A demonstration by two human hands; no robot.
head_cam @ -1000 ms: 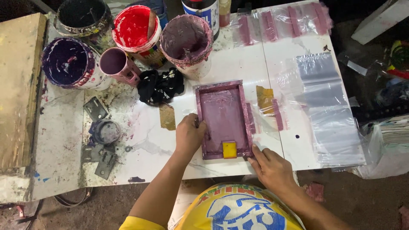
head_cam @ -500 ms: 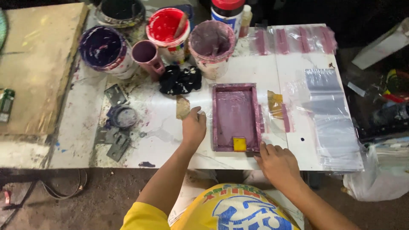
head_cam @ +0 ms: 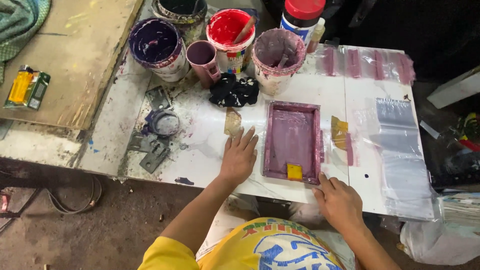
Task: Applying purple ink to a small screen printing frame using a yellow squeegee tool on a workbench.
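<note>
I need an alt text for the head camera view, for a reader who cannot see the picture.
A person's left hand lies flat on a white table beside a purple-stained rectangular frame, and the right hand touches the frame's near corner. Open pots of purple paint and red paint stand behind; clear plastic bags lie at the right.

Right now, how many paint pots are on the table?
4, possibly more hidden: a dark pot at the top edge, a purple pot, a red pot with a stick, and a mauve pot above the frame.
</note>
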